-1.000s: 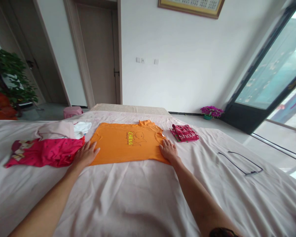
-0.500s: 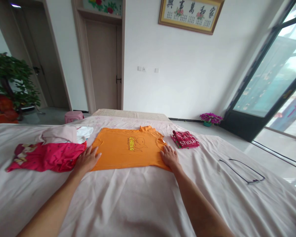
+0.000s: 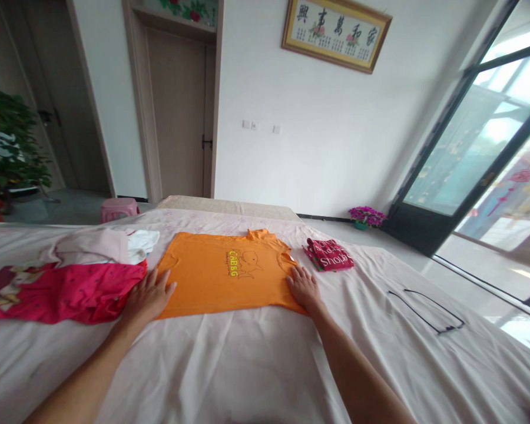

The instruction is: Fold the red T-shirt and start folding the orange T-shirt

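An orange T-shirt with a yellow print and a line drawing lies spread sideways on the bed sheet, its neckline to the right. My left hand rests flat with fingers apart at the shirt's left hem, close to a bright pink garment. On the shirt's right end, just below the collar, my right hand lies flat, fingers stretched out. Neither hand grips the cloth. To the right of the shirt sits a folded dark red garment with white lettering.
Pale pink and white clothes are heaped behind the bright pink one. Dark-framed glasses lie on the sheet at the right. Beyond the bed are a pink stool and a pot of purple flowers.
The camera view has turned slightly to the right. Both hands stay flat on the orange T-shirt; the left has slid slightly along its hem, and the shirt lies much the same.
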Demonstrator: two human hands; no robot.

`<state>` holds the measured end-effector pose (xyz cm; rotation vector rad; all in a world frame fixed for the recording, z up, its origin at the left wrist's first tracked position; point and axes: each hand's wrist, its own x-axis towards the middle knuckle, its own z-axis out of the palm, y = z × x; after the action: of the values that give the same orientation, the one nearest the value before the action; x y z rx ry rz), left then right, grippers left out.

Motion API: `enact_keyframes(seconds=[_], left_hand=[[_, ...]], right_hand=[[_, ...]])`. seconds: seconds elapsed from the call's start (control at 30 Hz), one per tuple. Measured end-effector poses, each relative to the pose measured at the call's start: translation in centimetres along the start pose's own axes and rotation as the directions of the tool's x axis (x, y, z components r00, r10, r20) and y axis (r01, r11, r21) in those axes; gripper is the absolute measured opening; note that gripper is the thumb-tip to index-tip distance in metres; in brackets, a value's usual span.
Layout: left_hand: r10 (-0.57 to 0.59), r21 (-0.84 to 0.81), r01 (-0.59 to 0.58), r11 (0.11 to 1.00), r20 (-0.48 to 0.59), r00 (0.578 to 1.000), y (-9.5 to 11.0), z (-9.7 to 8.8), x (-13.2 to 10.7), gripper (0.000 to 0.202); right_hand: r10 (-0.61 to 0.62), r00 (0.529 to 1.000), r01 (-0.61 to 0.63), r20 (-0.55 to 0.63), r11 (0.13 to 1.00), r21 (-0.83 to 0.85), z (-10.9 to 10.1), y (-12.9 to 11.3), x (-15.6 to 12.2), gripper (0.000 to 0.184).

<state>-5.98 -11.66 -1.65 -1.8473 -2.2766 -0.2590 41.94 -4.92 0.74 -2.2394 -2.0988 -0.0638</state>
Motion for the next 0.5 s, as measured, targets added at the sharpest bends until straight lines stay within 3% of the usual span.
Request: enact_keyframes(seconds=[0.23,0.33,0.43,0.5], left_hand=[[0.027,0.046,-0.025,0.999,-0.047,0.999,0.0,0.5,-0.3,0.058],[0.047,0.099,-0.039,0.994,-0.076,0.996,0.0,0.2,-0.1,0.054],[0.143,0.101,-0.134,0.986,-0.089,0.986,1.1,-0.7,1.7,0.045],[0.224,0.024,-0.223,0.975,-0.076,0.972,3.2,-1.4,3.7,0.044]], right_hand=[[-0.022,1.0,0.022,0.017,0.999,-0.049,0.1,-0.2,-0.3,0.062],[-0.053,0.998,0.055,0.019,0.995,-0.081,-1.0,-0.2,-0.2,0.06],[-0.177,0.984,0.177,0.014,0.977,-0.122,-3.1,-1.0,0.8,0.047],[-0.282,0.959,0.28,-0.003,0.953,-0.114,-4.4,-2.6,2.1,0.036]])
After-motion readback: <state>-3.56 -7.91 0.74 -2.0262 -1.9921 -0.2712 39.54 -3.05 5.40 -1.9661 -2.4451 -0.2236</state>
